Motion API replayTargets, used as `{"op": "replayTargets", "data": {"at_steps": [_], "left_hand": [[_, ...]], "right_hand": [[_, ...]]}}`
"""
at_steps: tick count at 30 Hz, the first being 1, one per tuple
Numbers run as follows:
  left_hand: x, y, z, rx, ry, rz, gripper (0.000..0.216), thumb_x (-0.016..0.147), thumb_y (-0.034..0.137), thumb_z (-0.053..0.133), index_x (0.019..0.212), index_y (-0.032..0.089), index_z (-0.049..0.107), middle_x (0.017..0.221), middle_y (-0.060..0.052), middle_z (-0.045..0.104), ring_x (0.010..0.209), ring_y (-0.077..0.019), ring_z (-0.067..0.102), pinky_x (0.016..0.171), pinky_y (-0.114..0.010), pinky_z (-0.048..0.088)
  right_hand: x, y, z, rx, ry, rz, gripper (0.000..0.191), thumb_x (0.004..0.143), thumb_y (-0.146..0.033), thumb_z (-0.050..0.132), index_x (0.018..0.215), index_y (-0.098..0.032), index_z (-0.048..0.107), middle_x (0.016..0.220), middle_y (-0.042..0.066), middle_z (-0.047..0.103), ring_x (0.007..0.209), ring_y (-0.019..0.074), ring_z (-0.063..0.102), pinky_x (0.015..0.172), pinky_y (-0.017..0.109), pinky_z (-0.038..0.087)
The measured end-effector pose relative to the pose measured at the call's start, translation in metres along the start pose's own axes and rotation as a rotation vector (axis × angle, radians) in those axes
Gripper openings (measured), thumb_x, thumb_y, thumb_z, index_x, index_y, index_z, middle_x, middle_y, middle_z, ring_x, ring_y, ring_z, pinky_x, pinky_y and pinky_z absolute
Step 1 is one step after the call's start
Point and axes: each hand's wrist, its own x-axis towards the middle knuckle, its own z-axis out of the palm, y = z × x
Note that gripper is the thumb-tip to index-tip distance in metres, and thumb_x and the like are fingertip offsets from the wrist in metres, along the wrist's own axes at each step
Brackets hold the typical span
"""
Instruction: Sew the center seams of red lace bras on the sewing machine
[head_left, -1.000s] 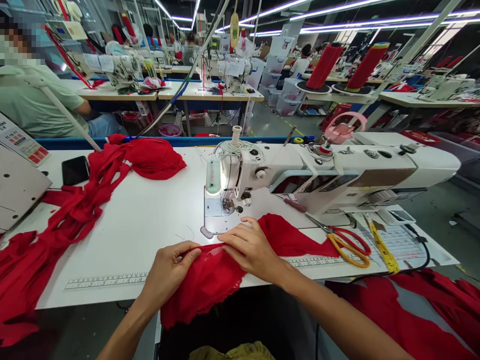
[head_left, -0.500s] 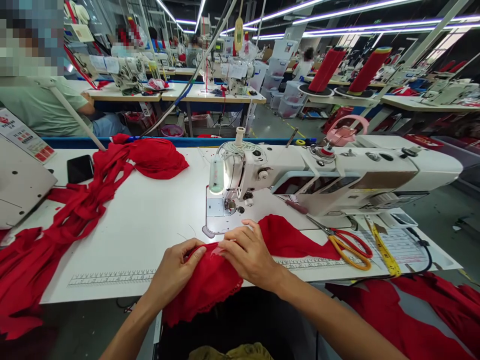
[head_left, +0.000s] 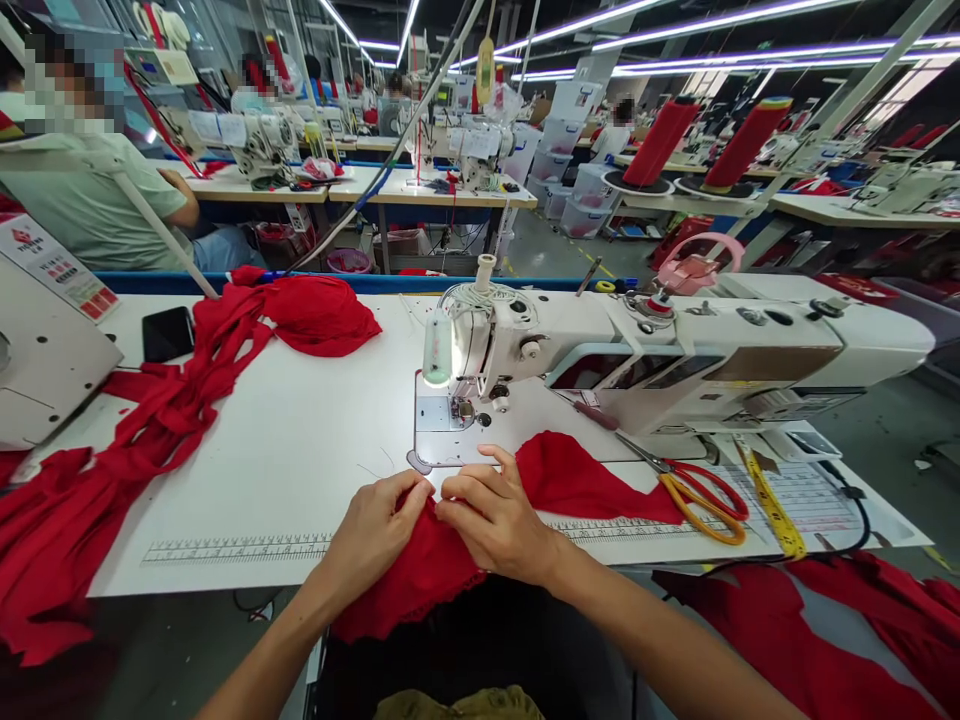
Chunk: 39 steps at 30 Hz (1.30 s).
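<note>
A red fabric piece (head_left: 570,480) with a lace edge lies at the front of the white table (head_left: 300,450), hanging over its near edge. My left hand (head_left: 375,530) and my right hand (head_left: 495,515) sit side by side on it, fingers curled and pinching the cloth together just in front of the needle plate. The white sewing machine (head_left: 637,350) stands right behind my hands, its lamp lit over the presser foot (head_left: 461,410).
Orange-handled scissors (head_left: 697,490) and a yellow tape measure (head_left: 772,500) lie to the right. A long heap of red fabric (head_left: 172,400) and a black phone (head_left: 169,333) occupy the left. A seated person in a green shirt (head_left: 82,200) works behind. More red cloth (head_left: 825,640) hangs lower right.
My two hands have drawn closer together, bunching the red fabric between them, and crept slightly toward the machine.
</note>
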Motion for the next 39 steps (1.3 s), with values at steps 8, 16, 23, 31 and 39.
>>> {"op": "replayTargets", "data": {"at_steps": [8, 16, 23, 31, 39], "left_hand": [[0.007, -0.002, 0.0, 0.083, -0.053, 0.096, 0.029, 0.091, 0.039, 0.041, 0.075, 0.022, 0.059, 0.08, -0.002, 0.066, 0.076, -0.0194, 0.059, 0.069, -0.031, 0.042], [0.01, -0.004, 0.001, 0.048, -0.082, 0.086, 0.03, 0.093, 0.041, 0.039, 0.087, 0.022, 0.061, 0.086, -0.002, 0.066, 0.08, -0.0194, 0.06, 0.072, -0.031, 0.044], [0.007, 0.003, -0.002, -0.093, -0.262, 0.064, 0.032, 0.089, 0.038, 0.043, 0.084, 0.018, 0.068, 0.08, -0.001, 0.067, 0.071, -0.0164, 0.055, 0.064, -0.027, 0.041], [0.011, 0.003, 0.011, 0.02, -0.017, -0.013, 0.025, 0.089, 0.031, 0.037, 0.075, 0.021, 0.055, 0.066, 0.002, 0.058, 0.061, -0.0149, 0.049, 0.057, -0.026, 0.034], [0.009, 0.001, 0.013, 0.053, 0.048, 0.053, 0.024, 0.094, 0.032, 0.031, 0.086, 0.025, 0.052, 0.076, 0.001, 0.062, 0.068, -0.0181, 0.057, 0.065, -0.029, 0.041]], "right_hand": [[-0.006, 0.003, 0.004, 0.023, -0.014, 0.051, 0.025, 0.089, -0.002, 0.049, 0.093, -0.02, 0.066, 0.095, 0.003, 0.07, 0.098, 0.0169, 0.058, 0.111, 0.047, 0.033], [-0.008, 0.003, 0.004, 0.02, 0.018, 0.093, 0.02, 0.093, -0.007, 0.052, 0.091, -0.021, 0.067, 0.094, 0.003, 0.069, 0.097, 0.0166, 0.059, 0.112, 0.045, 0.032], [-0.007, 0.003, 0.003, 0.001, 0.069, 0.11, 0.022, 0.096, -0.008, 0.051, 0.089, -0.022, 0.067, 0.086, 0.0, 0.069, 0.09, 0.0146, 0.059, 0.109, 0.043, 0.035], [-0.01, 0.0, -0.005, 0.172, -0.058, 0.04, 0.019, 0.09, -0.005, 0.051, 0.087, -0.021, 0.062, 0.096, 0.002, 0.07, 0.102, 0.0166, 0.059, 0.112, 0.044, 0.035], [-0.004, 0.027, -0.03, 0.395, -0.198, 0.31, 0.026, 0.097, -0.013, 0.045, 0.119, -0.021, 0.057, 0.113, 0.008, 0.067, 0.104, 0.0201, 0.06, 0.096, 0.041, 0.048]]}}
